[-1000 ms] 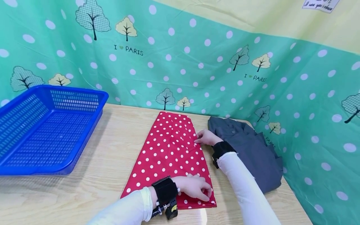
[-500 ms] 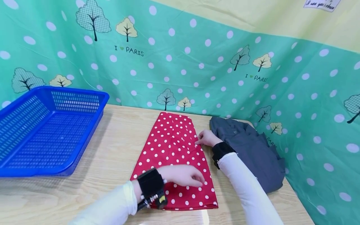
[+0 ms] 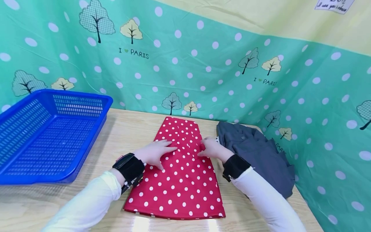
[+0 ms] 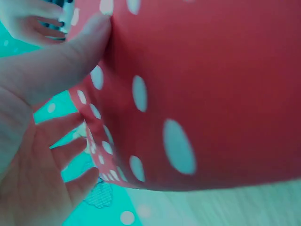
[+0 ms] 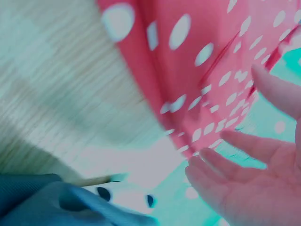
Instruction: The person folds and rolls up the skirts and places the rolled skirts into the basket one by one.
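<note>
A folded red cloth with white dots (image 3: 179, 174) lies flat on the wooden table (image 3: 121, 135), narrow end away from me. My left hand (image 3: 156, 152) lies flat on its left edge, fingers straight and pointing right. In the left wrist view the thumb (image 4: 70, 52) presses on the red cloth (image 4: 211, 94) and the fingers are spread. My right hand (image 3: 211, 149) rests on the cloth's right edge, opposite the left hand. In the right wrist view its fingers (image 5: 235, 174) are stretched out beside the cloth (image 5: 188, 70), gripping nothing.
A crumpled grey garment (image 3: 255, 151) lies just right of the red cloth, close to my right wrist. A blue mesh basket (image 3: 17, 175) stands at the table's left. A green dotted backdrop (image 3: 203, 64) walls in the back and right.
My left hand has left the cloth's near right corner and moved up and left to its left edge. My right hand has stayed at the right edge, shifting slightly toward me.
</note>
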### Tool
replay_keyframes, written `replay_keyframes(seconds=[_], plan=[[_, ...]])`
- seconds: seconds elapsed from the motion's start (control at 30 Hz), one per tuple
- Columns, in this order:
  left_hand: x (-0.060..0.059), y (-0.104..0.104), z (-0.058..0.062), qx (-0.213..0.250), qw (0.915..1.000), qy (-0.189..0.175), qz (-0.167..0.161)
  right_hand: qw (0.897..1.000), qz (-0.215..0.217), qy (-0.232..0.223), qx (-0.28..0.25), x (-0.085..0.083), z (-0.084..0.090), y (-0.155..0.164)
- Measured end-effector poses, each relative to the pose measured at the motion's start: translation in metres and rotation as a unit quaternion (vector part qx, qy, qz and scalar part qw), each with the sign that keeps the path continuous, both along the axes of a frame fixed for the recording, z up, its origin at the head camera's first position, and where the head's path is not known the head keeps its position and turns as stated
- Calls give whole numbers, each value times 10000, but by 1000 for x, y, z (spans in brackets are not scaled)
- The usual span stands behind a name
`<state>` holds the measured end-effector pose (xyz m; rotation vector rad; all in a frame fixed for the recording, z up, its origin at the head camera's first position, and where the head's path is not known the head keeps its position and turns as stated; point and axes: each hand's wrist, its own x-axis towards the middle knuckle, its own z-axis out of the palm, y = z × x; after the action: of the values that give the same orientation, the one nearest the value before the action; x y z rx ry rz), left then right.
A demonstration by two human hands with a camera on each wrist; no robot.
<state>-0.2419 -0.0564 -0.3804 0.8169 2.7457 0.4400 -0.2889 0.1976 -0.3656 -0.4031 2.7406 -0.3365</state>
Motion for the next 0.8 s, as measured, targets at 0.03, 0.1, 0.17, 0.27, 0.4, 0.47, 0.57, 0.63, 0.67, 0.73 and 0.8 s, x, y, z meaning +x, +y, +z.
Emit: replay_keyframes(seconds=[0.03, 0.1, 0.17, 0.27, 0.4, 0.47, 0.57, 0.63, 0.67, 0.73, 0.8], plan=[[-1, -2, -2, -46, 10000, -62, 6, 9999, 81, -128, 50, 5, 2, -1], [-2, -4, -4, -72, 9997, -237, 7, 9982, 191, -568, 100, 14, 3, -3], [-3, -6, -6, -109, 9992, -390, 19, 9951, 173, -958, 157, 21, 3, -4], [-2, -7, -9, -37, 9983, -578, 82, 9921, 308, -1164, 342, 25, -3, -4], [1, -5, -13, 163, 9973, -647, 320, 9895, 648, -1094, 688, 22, -15, 1], [4, -4, -15, 232, 9968, -603, 469, 9875, 841, -1103, 750, 17, -23, 6], [8, -2, -17, 290, 9961, -459, 692, 9874, 1006, -1045, 639, 6, -28, 12], [11, -1, -19, 130, 9958, -224, 876, 9881, 1185, -660, 731, -2, -29, 12], [13, -1, -19, 26, 9951, -101, 982, 9878, 1257, -410, 818, -5, -28, 10], [15, 0, -20, -213, 9918, 94, 1260, 9853, 1319, 90, 1085, -9, -26, 4], [16, 1, -21, -436, 9876, 231, 1493, 9812, 1257, 461, 1391, -9, -24, -3]])
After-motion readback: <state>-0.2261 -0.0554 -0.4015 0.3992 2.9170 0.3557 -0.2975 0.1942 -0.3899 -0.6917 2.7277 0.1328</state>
